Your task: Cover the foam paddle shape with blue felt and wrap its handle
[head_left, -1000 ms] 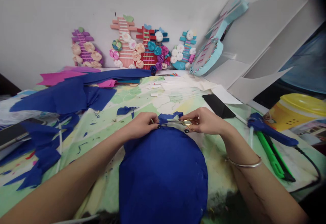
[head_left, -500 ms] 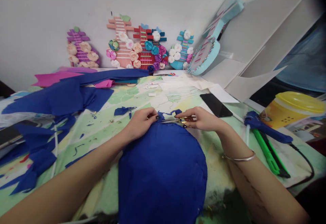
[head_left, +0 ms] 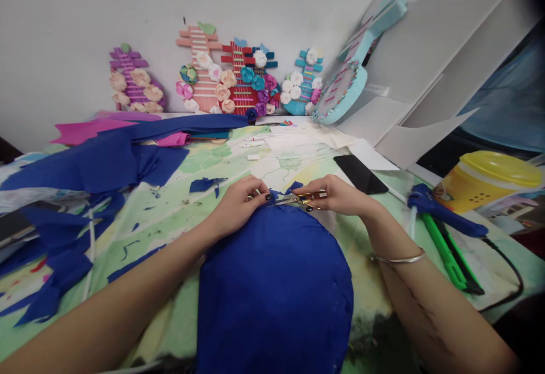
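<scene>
A rounded piece covered in blue crepe paper [head_left: 275, 289] lies before me, its near end running out of view. My left hand [head_left: 243, 204] pinches the blue paper at the far edge, thumb and fingers closed. In my right hand [head_left: 336, 195] are scissors [head_left: 313, 197] with gold handles, their blades pointing left along that edge toward my left fingertips. A narrow blue strip [head_left: 293, 187] stands up just beyond the blades. The blades are partly apart; their tips are close to my left thumb.
Blue crepe sheets [head_left: 106, 164] and scraps [head_left: 63, 266] lie left. At right are a black phone [head_left: 360, 173], a blue glue gun [head_left: 447, 209], a green cutter [head_left: 447, 252] and a yellow bucket [head_left: 494, 178]. Decorated paper guitars [head_left: 198, 73] lean on the wall behind.
The blue piece has turned slightly, its right edge shifting right. My left hand has moved a little right, and the scissors' blades have opened slightly along the edge.
</scene>
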A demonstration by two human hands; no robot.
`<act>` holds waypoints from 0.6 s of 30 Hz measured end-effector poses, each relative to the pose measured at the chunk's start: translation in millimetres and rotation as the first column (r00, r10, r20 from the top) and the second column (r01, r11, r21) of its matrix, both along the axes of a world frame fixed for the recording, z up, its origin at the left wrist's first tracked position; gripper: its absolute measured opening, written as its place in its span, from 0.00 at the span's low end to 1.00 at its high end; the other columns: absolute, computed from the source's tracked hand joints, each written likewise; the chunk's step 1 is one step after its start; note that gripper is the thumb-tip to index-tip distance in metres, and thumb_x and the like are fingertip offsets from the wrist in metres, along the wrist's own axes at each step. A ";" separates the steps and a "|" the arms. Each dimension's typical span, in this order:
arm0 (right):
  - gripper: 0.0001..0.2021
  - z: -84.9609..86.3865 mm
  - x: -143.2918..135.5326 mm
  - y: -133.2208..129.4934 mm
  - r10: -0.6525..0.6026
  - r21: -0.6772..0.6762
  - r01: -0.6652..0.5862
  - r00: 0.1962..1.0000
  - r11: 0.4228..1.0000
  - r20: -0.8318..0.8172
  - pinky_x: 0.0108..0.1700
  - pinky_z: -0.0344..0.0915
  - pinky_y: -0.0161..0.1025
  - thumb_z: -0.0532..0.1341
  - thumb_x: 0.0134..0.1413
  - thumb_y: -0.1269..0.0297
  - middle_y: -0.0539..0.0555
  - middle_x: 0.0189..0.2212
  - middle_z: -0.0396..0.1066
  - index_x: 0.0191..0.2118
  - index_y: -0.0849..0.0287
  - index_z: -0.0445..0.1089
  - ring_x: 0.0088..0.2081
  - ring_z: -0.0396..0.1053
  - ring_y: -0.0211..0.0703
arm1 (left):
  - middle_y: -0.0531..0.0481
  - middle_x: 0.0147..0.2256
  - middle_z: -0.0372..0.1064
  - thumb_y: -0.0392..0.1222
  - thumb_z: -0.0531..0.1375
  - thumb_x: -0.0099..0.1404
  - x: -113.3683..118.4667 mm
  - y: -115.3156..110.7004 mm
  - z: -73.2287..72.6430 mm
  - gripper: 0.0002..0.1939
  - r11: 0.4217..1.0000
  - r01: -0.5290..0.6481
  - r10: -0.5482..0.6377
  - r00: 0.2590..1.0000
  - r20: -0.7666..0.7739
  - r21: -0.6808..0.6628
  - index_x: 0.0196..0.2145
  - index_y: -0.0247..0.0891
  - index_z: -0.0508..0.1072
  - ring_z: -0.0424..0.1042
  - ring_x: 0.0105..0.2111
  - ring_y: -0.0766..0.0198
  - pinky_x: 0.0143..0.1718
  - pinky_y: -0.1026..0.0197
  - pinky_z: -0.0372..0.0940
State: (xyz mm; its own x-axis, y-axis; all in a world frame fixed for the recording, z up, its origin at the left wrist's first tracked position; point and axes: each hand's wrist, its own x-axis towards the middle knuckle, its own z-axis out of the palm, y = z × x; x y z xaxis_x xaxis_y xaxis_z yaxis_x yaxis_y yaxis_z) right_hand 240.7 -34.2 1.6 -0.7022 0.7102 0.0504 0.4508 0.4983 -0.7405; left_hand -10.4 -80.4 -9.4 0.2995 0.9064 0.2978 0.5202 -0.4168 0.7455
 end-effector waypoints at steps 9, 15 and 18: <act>0.19 -1.7 -0.1 3.5 0.040 0.085 -0.037 0.999 0.996 -0.034 0.31 0.60 0.36 0.60 0.52 0.67 0.54 0.30 0.73 0.51 0.61 0.73 0.28 0.64 0.37 | 0.49 0.33 0.65 0.41 0.56 0.63 2.7 -0.5 0.6 0.08 0.999 0.045 -0.045 0.999 -0.007 -0.005 0.30 0.36 0.72 0.66 0.36 0.62 0.39 0.59 0.61; 0.20 0.6 -0.4 -0.4 -0.001 0.133 0.001 1.000 0.991 0.000 0.31 0.59 0.35 0.64 0.47 0.67 0.54 0.31 0.74 0.49 0.59 0.75 0.28 0.64 0.37 | 0.49 0.33 0.66 0.42 0.56 0.63 3.0 0.2 -0.3 0.09 0.999 0.034 -0.034 0.999 -0.013 -0.019 0.30 0.36 0.72 0.66 0.35 0.62 0.39 0.58 0.61; 0.20 1.4 -1.7 -1.8 -0.019 0.115 0.018 1.000 0.993 0.004 0.30 0.58 0.34 0.65 0.46 0.68 0.54 0.31 0.75 0.49 0.59 0.75 0.28 0.63 0.36 | 0.49 0.32 0.67 0.42 0.57 0.62 3.6 0.2 -0.8 0.08 0.999 0.028 -0.028 1.000 0.000 -0.023 0.29 0.37 0.73 0.66 0.36 0.62 0.38 0.59 0.61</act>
